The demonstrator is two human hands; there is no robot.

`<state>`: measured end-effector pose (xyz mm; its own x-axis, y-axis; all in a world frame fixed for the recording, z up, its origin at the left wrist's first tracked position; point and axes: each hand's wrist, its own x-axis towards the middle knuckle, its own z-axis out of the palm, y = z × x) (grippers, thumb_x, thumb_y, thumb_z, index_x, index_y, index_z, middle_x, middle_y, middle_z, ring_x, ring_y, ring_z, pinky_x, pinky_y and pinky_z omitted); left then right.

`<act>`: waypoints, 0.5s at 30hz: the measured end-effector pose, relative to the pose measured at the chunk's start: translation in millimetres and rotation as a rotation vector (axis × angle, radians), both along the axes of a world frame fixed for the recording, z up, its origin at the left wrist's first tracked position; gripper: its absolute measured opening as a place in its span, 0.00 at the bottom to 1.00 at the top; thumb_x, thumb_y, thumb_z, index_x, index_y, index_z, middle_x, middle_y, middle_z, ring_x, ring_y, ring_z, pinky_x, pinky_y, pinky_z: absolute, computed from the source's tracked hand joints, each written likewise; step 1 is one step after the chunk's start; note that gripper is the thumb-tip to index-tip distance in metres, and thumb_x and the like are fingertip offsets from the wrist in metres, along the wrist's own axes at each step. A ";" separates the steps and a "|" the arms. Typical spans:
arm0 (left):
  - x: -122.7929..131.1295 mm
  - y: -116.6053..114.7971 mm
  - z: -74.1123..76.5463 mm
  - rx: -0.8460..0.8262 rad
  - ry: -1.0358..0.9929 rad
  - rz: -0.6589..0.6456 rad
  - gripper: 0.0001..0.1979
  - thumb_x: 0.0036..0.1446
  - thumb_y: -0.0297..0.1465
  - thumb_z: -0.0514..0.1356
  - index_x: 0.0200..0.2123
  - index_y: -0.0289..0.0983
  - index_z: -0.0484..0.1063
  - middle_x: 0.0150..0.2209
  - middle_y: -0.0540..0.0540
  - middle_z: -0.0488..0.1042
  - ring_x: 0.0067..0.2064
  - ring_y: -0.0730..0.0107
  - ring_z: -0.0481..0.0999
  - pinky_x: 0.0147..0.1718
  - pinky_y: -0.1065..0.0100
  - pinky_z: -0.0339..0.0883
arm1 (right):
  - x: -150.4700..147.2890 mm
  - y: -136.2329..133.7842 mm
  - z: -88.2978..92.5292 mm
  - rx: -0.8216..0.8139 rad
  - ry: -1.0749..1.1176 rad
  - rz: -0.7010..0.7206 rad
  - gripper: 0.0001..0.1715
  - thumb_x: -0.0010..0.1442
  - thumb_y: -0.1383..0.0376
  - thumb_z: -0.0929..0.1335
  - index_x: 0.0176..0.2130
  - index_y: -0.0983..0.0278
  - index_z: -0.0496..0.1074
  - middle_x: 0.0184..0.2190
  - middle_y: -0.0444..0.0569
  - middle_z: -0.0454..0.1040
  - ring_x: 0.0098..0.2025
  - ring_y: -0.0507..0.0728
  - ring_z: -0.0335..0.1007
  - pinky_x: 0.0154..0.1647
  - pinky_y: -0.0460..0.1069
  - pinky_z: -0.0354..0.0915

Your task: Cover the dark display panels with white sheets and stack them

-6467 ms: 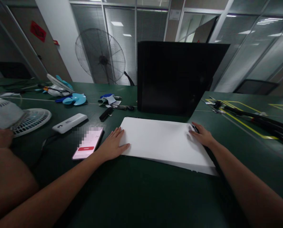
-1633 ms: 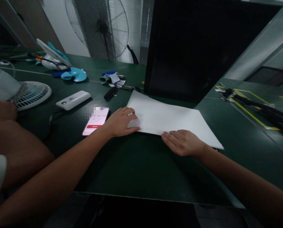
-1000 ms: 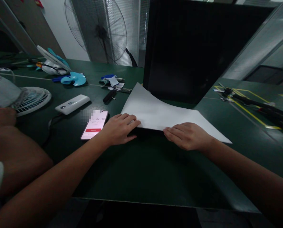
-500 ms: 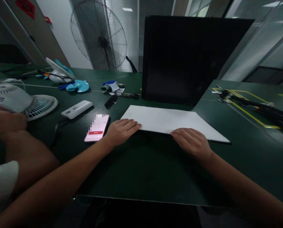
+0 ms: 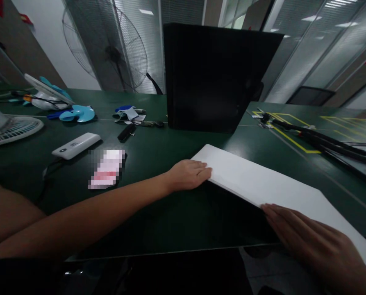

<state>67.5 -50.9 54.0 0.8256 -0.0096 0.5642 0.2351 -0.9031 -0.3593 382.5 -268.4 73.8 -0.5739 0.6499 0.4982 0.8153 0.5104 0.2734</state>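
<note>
A flat white board point(image 5: 256, 178) lies at a slant, its left end on the table and its right end reaching toward the lower right edge of the view. My left hand point(image 5: 189, 174) grips the board's near left corner, fingers on top. Farther right, my right hand point(image 5: 318, 241) is closed on the near long edge, with its thumb hidden from view. A dark shadow shows under the near edge, and the underside is hidden. Behind the board stands a large black box-like case point(image 5: 210, 78).
A phone point(image 5: 107, 169), a white power bank point(image 5: 76, 146) with a cable, and blue fan blades point(image 5: 77, 114) lie on the green table point(image 5: 170, 217). Another person's arm point(image 5: 10, 213) rests at left. Black poles point(image 5: 318, 137) lie at right.
The board has swung from lying straight in front of the black case to a slant at the right. Both hands moved right with it, the right hand also nearer. The view has turned right.
</note>
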 end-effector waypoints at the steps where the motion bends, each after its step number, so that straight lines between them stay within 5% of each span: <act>1: 21.8 7.6 -1.1 0.008 0.021 -0.002 0.14 0.72 0.28 0.51 0.49 0.31 0.76 0.45 0.39 0.83 0.49 0.64 0.83 0.52 0.63 0.76 | 15.6 -2.7 -1.9 -0.010 -0.061 -0.035 0.37 0.65 0.77 0.60 0.67 0.54 0.63 0.57 0.47 0.76 0.50 0.59 0.78 0.41 0.53 0.76; 8: 158.7 45.5 -4.0 0.082 0.105 -0.078 0.12 0.69 0.24 0.54 0.43 0.31 0.79 0.50 0.37 0.81 0.56 0.60 0.78 0.57 0.61 0.70 | 110.5 21.5 -9.2 -0.214 -0.358 -0.384 0.26 0.63 0.74 0.61 0.57 0.62 0.73 0.56 0.56 0.75 0.48 0.63 0.77 0.35 0.53 0.76; 15: 229.2 62.2 -8.0 0.042 0.154 0.030 0.17 0.69 0.24 0.50 0.53 0.29 0.76 0.59 0.29 0.73 0.60 0.46 0.74 0.53 0.47 0.69 | 153.8 59.7 -2.6 -0.351 -0.262 -0.511 0.24 0.70 0.57 0.60 0.58 0.63 0.74 0.55 0.58 0.75 0.45 0.64 0.77 0.39 0.56 0.74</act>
